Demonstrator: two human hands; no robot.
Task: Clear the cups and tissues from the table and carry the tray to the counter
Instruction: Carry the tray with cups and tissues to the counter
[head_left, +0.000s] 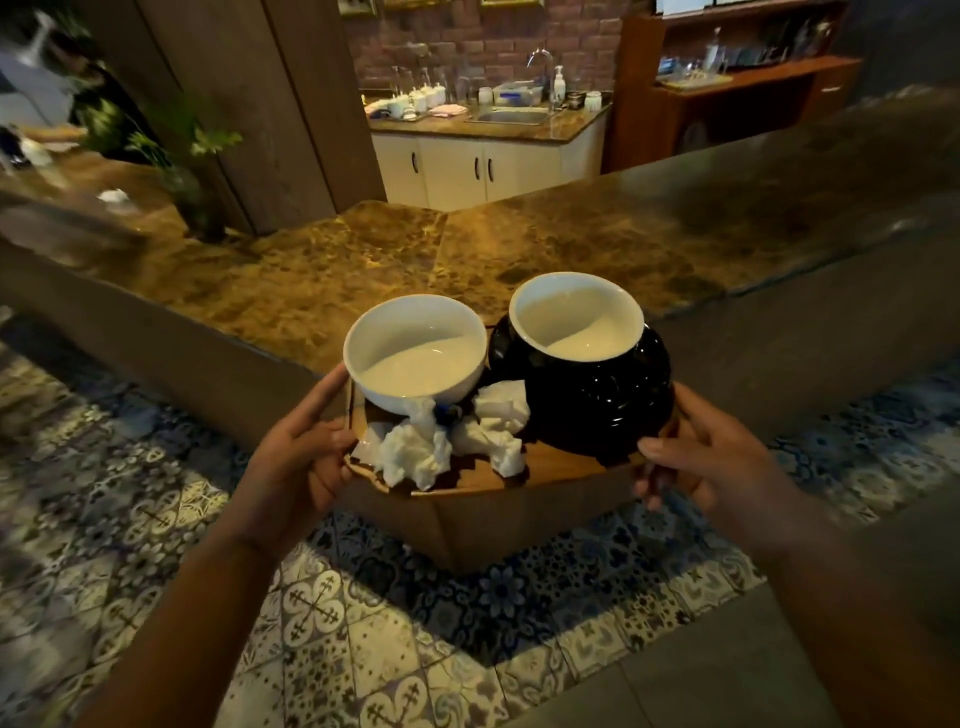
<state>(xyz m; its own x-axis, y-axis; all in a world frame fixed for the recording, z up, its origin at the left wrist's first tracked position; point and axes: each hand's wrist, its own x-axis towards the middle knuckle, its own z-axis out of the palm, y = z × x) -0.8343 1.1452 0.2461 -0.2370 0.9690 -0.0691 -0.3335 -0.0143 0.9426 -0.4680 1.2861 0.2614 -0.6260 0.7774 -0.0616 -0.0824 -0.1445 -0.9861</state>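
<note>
A wooden tray (561, 465) is held in the air in front of the marble counter (545, 239). On it stand a white cup (415, 353) on the left and a black cup with a white inside (597, 395) on the right. Crumpled white tissues (415, 452) lie on the tray in front of the cups. My left hand (301, 462) grips the tray's left edge, thumb on top. My right hand (701, 457) grips the right edge beside the black cup.
A potted plant (192, 171) stands on the counter at the left beside a wooden pillar (270, 104). Behind the counter is a kitchen unit with a sink (511, 115) and white crockery. Patterned floor tiles (363, 623) lie below.
</note>
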